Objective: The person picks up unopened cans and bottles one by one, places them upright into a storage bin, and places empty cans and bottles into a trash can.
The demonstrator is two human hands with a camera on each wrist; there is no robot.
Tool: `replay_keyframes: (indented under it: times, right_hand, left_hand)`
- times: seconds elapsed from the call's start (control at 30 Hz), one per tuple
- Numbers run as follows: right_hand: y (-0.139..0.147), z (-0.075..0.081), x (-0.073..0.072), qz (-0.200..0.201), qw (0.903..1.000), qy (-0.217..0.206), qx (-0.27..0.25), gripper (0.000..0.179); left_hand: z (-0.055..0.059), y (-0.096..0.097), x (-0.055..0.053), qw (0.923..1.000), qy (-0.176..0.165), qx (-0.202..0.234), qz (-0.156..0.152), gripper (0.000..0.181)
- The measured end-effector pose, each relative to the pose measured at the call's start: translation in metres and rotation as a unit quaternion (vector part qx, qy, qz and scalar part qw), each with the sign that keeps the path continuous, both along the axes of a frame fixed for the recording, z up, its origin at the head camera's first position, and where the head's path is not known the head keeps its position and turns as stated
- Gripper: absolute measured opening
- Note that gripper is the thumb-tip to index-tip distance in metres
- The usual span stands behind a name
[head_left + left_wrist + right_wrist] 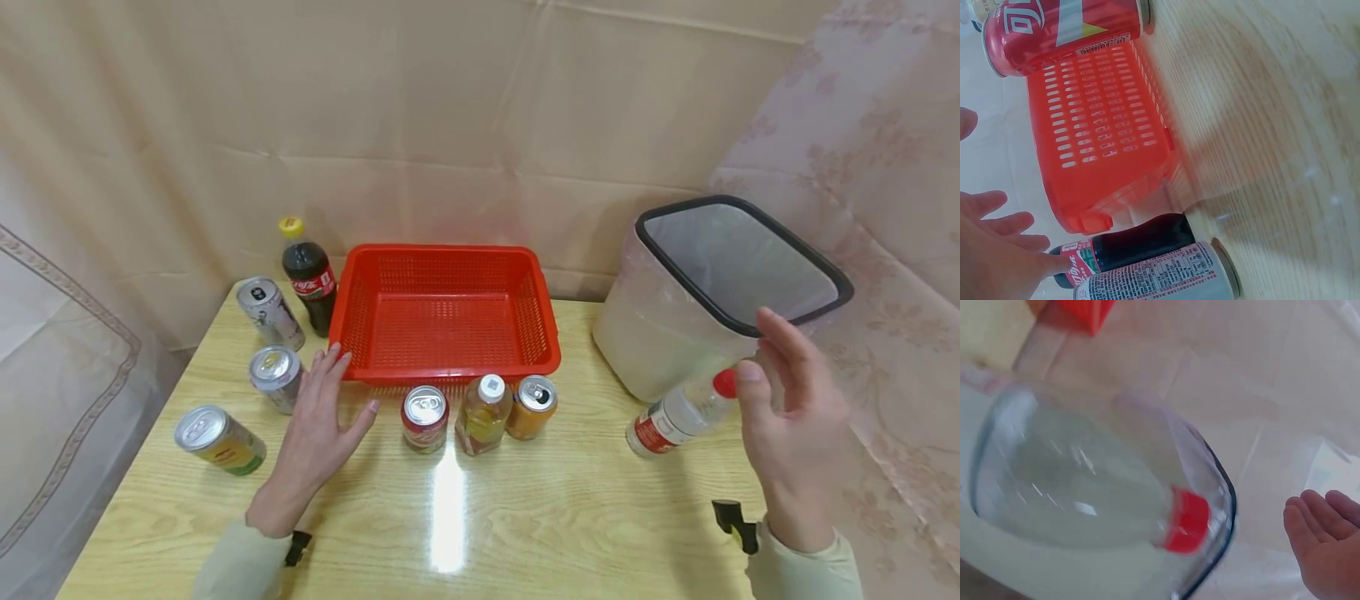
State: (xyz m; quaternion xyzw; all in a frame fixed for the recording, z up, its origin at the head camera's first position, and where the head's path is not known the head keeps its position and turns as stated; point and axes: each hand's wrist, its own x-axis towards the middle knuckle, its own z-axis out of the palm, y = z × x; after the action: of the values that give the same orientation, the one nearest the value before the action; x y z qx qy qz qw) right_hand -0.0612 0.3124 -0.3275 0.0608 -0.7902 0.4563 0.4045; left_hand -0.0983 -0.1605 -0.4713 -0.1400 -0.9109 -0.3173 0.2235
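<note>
- Hovering near red-capped plastic bottle: right hand; thumb is held apart from fingers.
- Bottle is placed just in front of bin.
- Left hand is held near front-left corner of red plastic basket, thumb spread.

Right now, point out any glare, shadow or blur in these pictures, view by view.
Head view: a bright glare streak on the tabletop below the red can, plus a soft shadow left of the right forearm; left wrist view: a broad shadow across the wood, the can's large lettering still crisp; right wrist view: the clear bottle and its red cap look smeared, with small bright reflections.
</note>
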Motion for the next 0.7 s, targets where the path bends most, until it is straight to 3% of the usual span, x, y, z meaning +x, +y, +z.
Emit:
replay_keyframes:
  times: [0.23,0.47,0.7]
  right_hand:
    - [-0.009,-0.032,-0.008,0.030,0.9983,-0.008,0.050,0.045]
    - [-0.014,-0.059,-0.016,0.080,0.9954,-0.038,0.036,0.050]
    - [-0.029,-0.085,-0.021,0.118,0.9859,-0.104,0.058,0.055]
  left_hand:
    - [0.000,0.001,0.000,1.0000,-0.005,-0.001,0.000,0.076]
    - [0.001,0.002,0.000,1.0000,-0.007,0.001,0.001,0.076]
    - [0.001,0.003,0.000,0.9998,-0.018,0.002,0.001,0.076]
